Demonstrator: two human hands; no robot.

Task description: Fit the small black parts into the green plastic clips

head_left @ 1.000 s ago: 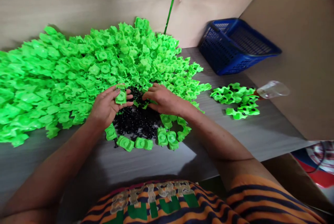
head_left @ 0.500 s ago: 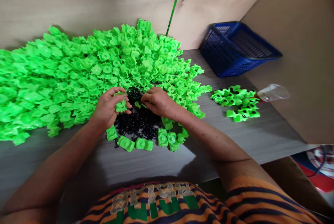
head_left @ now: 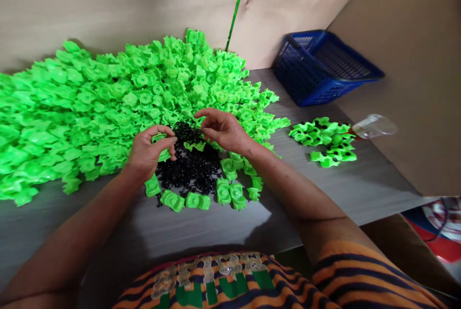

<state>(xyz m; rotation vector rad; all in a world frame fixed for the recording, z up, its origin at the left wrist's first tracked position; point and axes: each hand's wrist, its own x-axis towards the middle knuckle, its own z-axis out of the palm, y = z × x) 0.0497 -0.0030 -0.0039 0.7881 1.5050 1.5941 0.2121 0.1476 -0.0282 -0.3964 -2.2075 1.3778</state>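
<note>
My left hand (head_left: 144,153) is closed around a green plastic toy car body (head_left: 164,154), partly hidden by the thumb and fingers. To its right, my right hand (head_left: 228,131) hovers with thumb and forefinger apart, and nothing shows between them. Below and between both hands lies a heap of small black parts (head_left: 189,172), possibly wheel axles, too small to make out singly. One green piece (head_left: 194,146) rests on that heap. Several loose car bodies (head_left: 198,201) line the heap's near edge.
A large mound of green car bodies (head_left: 86,102) spreads along the back wall. At right, several green bodies with black parts fitted (head_left: 324,138) lie beside a clear plastic cup (head_left: 376,127) on its side. A blue basket (head_left: 317,76) stands tilted in the back corner.
My right hand has lifted slightly away from the black heap, and its fingers have spread. My left hand has turned the car body, so less of it shows.
</note>
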